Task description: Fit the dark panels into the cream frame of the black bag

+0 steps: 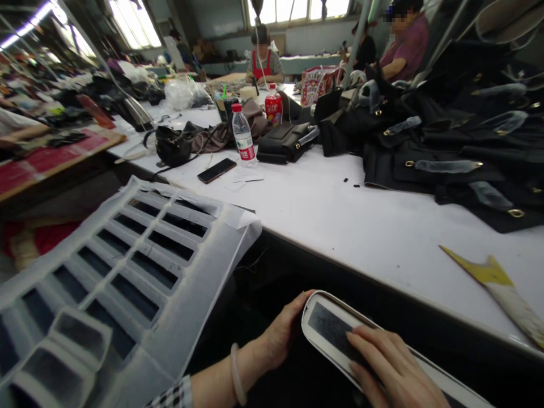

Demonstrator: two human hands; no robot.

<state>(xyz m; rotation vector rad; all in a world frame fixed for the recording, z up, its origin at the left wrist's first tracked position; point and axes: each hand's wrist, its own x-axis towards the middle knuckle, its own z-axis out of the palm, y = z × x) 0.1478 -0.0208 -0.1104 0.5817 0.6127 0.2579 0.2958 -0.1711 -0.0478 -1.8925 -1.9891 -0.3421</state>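
Note:
Low in front of me is a long white piece with a rounded end [323,335], with a dark rectangular strip [334,326] lying on its face. My left hand [285,328] is closed around the rounded end, its fingers partly hidden behind the edge. Across the strip lies my right hand [393,365], fingertips pressed on the dark surface and one finger at the lower edge. The far part of the piece runs on under my right hand to the bottom right. To the left, a whitish translucent sheet [202,272] carries rows of dark rectangles, with two loose dark-faced pieces [80,337] on it.
On the white table [306,209] are a phone [216,170], a water bottle [243,136], a red bottle [273,105] and a black bag [284,141]. Black bags [446,158] pile up at right. A yellow-ended tool [488,277] lies near the table edge. Several people work beyond.

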